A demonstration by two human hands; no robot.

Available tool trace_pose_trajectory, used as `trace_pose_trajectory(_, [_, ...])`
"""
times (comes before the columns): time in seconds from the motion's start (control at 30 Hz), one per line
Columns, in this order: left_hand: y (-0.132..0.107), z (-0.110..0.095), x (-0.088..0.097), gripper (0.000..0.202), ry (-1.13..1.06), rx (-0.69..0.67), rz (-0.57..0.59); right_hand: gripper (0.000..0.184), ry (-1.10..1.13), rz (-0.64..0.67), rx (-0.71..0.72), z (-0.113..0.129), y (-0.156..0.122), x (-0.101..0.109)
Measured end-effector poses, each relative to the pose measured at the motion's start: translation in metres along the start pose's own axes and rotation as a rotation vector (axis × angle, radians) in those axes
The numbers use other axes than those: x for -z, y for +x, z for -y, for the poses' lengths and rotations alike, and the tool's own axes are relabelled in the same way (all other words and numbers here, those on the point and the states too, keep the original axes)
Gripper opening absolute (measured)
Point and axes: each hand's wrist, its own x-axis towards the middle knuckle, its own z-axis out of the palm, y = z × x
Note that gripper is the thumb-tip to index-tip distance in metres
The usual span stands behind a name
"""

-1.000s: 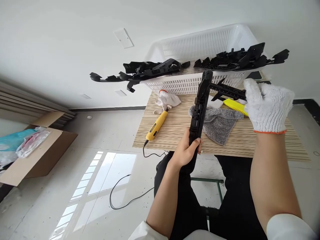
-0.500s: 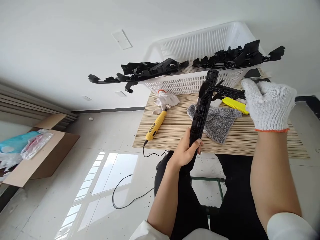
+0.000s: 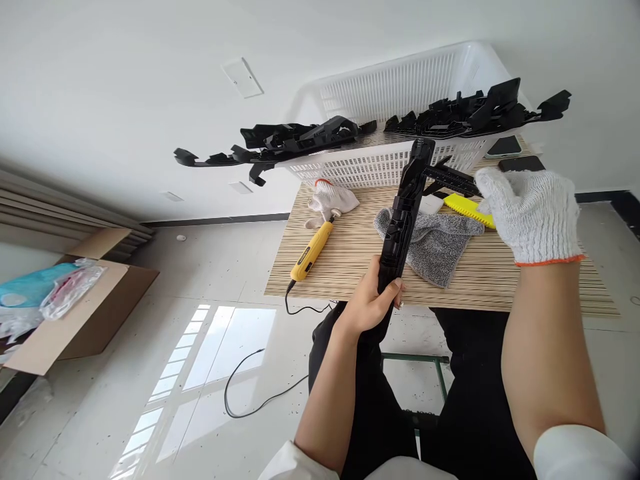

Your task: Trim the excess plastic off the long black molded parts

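Observation:
My bare left hand point(image 3: 371, 303) is closed round the near end of a long black plastic part point(image 3: 404, 207) that slopes up and away over the table's front edge. My right hand point(image 3: 530, 212), in a white knit glove, is closed on a second, thinner black part point(image 3: 449, 177) whose far end meets the top of the long one. A grey cloth point(image 3: 436, 243) lies under both. A yellow toothed piece point(image 3: 467, 209) pokes out from under the gloved fingers.
A white slatted basket point(image 3: 385, 100) stands at the back of the striped wooden table point(image 3: 345, 257), with black plastic parts point(image 3: 280, 143) laid across its rim. A yellow corded screwdriver point(image 3: 313, 251), a spare glove point(image 3: 333, 197), two phones point(image 3: 520, 163). Cardboard box point(image 3: 75, 313) on the floor, left.
My right hand with the thin black part has shifted slightly left and toward me. The long part's top has edged a little right. My left hand stays put.

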Motion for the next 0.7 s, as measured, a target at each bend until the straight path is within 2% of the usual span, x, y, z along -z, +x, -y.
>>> trace_pose_trajectory(0.1, [0.0002, -0.0010, 0.0001, 0.015, 0.009, 0.000, 0.007, 0.051, 0.011, -0.036, -0.066, 0.0048, -0.0012, 0.0016])
trace_pose_trajectory(0.23, [0.0002, -0.0018, 0.0001, 0.014, 0.020, 0.000, 0.010, 0.043, 0.011, -0.077, -0.043, 0.0048, -0.0023, -0.0008])
trace_pose_trajectory(0.37, [-0.0003, -0.0024, 0.0003, 0.013, 0.036, 0.013, 0.008, 0.034, -0.007, -0.044, 0.048, 0.0013, -0.0025, -0.0035])
trace_pose_trajectory(0.43, [-0.0004, -0.0027, 0.0005, 0.014, 0.041, 0.022, 0.009, 0.031, -0.026, -0.071, 0.088, 0.0003, -0.0023, -0.0037])
trace_pose_trajectory(0.7, [-0.0007, -0.0044, 0.0010, 0.020, 0.007, 0.046, 0.035, 0.054, 0.027, -0.157, -0.066, 0.0049, -0.0005, -0.0010])
